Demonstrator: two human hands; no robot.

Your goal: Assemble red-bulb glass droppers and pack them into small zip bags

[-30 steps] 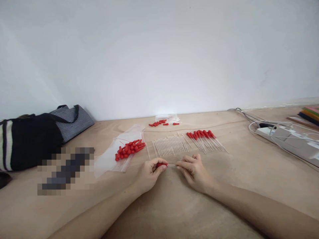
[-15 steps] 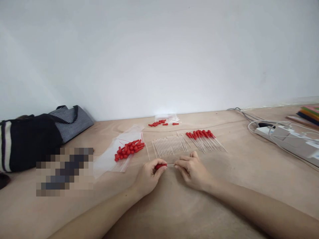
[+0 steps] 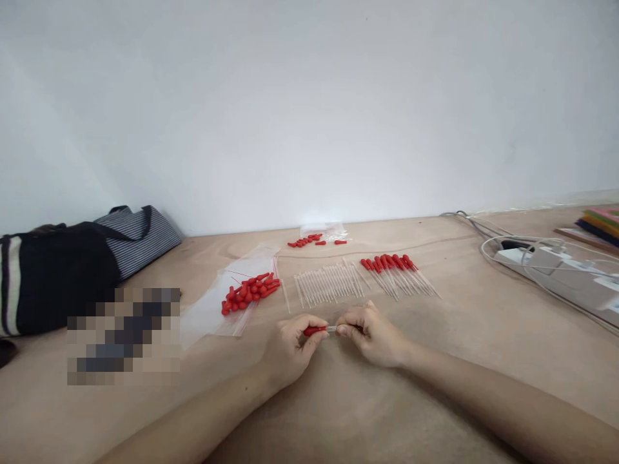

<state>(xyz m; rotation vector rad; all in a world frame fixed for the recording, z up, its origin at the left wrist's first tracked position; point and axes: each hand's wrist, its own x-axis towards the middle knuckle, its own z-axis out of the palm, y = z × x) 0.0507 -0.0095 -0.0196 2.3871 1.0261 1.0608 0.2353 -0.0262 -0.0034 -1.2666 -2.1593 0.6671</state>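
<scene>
At ten o'clock, a clear plastic bag (image 3: 207, 316) is lying with a heap of red bulbs (image 3: 249, 293) (on or inside, I cannot tell). The left hand (image 3: 294, 339), grip closed, is holding a red rubbery bulb (image 3: 314, 330) pointing to three o'clock, in line with a thin clear tube (image 3: 331, 329) the right hand (image 3: 374, 338) is pinching.

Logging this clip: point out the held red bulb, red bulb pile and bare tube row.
Held red bulb (image 3: 316, 330), head view: exposed side.
Red bulb pile (image 3: 249, 293), head view: middle.
Bare tube row (image 3: 329, 283), head view: middle.

The single camera looks from head height, forward and down across the nearby tabletop (image 3: 483, 322) to the wall (image 3: 309, 116).
</scene>
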